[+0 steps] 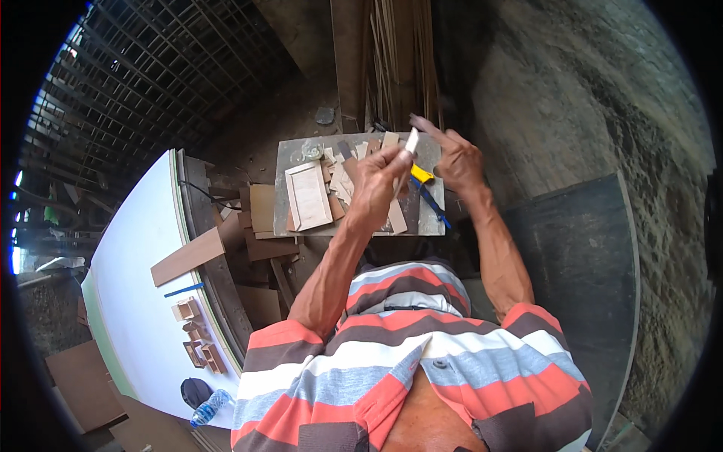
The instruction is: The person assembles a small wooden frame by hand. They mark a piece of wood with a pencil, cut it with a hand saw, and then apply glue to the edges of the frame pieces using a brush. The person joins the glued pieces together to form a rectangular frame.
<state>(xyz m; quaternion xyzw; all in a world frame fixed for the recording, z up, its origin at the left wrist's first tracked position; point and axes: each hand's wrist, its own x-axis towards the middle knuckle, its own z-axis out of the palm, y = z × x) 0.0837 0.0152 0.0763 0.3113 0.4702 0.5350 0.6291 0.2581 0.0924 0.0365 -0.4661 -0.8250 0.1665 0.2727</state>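
Note:
My left hand [379, 178] is closed on a small pale strip [412, 141], which sticks up past the thumb; its material is hard to tell. Close on its right, my right hand [459, 162] is raised with the index finger stretched out and the other fingers curled, and no object shows in it. Below both hands, a small worktable [285, 162] bears a light wooden framed panel [308, 196], several thin wood pieces [343, 184], a yellow-ended tool [422, 174] and a blue tool [431, 203]. My left hand partly hides the pieces under it.
Left of me lies a large white board [143, 248] with a brown wood strip [188, 256], small wooden boxes [197, 343] and a plastic bottle [211, 408]. A dark panel [576, 256] leans by the rough wall [572, 98] at right. Long slats [403, 60] stand beyond the table.

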